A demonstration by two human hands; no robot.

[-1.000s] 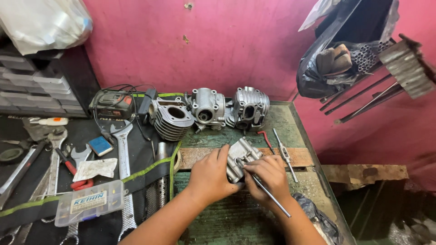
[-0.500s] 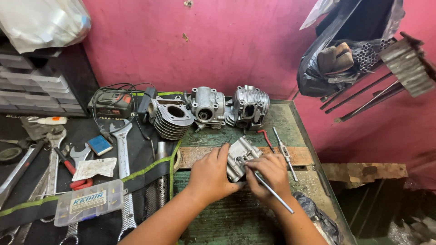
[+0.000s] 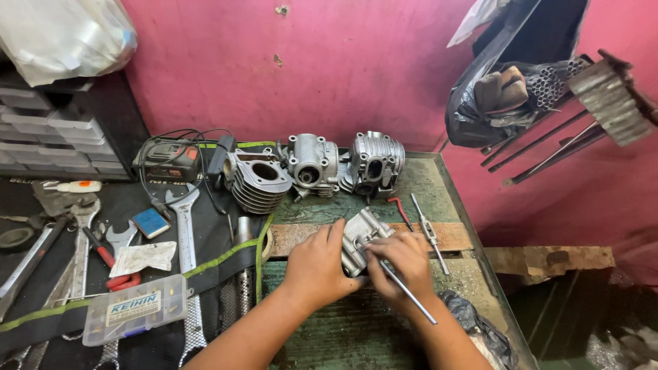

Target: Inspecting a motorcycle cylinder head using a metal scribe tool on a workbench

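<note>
At a green workbench set against a pink wall, the left hand clasps a cast-metal engine part from 9 o'clock, fingers curled on its side. The right hand is closed on a slim steel rod whose upper end meets the part and whose free end slants off toward 5 o'clock. The part sits near the bench's middle, over a bare wooden plank that runs across the top.

Free bench lies at 6 o'clock, scuffed and paint-worn; the raised metal edge at 3 o'clock runs close past the right hand, with a drop beyond it.

At 12 o'clock stand 3 grey castings: a finned cylinder and 2 cylinder heads, well apart from the hands. A T-handled tool and a red hook lie at 1 o'clock, near the part. At 9 o'clock a dark mat with green trim carries wrenches, a blue block and a clear plastic parts box. A black bag is crumpled at 5 o'clock, just beside the right forearm.
</note>
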